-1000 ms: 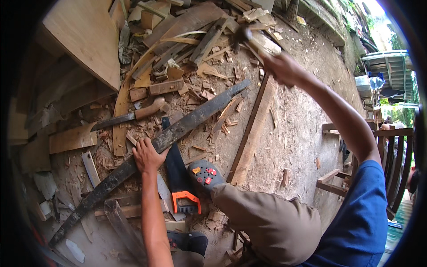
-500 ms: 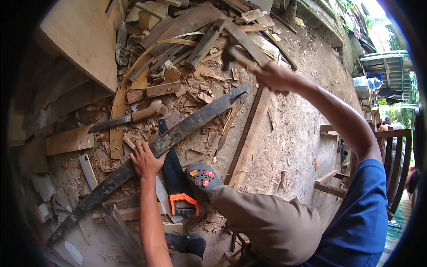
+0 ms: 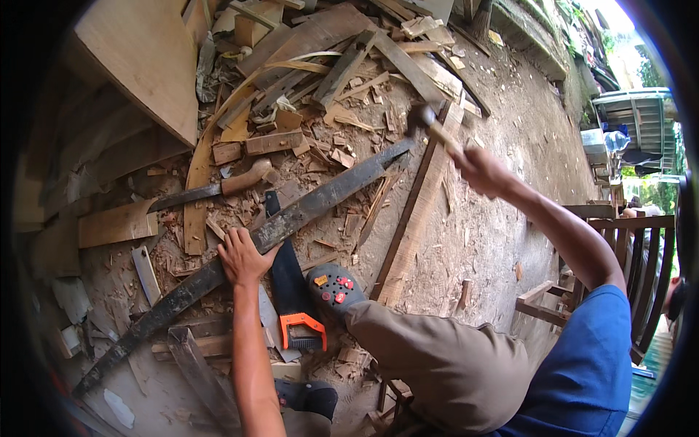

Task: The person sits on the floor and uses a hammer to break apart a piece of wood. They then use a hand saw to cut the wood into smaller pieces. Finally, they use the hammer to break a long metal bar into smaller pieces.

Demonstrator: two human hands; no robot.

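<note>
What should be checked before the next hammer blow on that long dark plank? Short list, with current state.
1. Right hand gripped on hammer: ok.
2. Left hand pressing the long dark plank: ok.
3. Left hand away from the plank's far end, where the hammer head is: ok.
4. Foot in clog beside the plank, away from the hammer: ok.
5. Handsaw lying under the plank near the left hand, teeth side unclear: cannot tell.
6. Plank firmly supported underneath: cannot tell.

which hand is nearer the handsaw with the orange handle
Left. The left hand presses the long dark plank just above the handsaw; the right hand swings a hammer far off.
</note>
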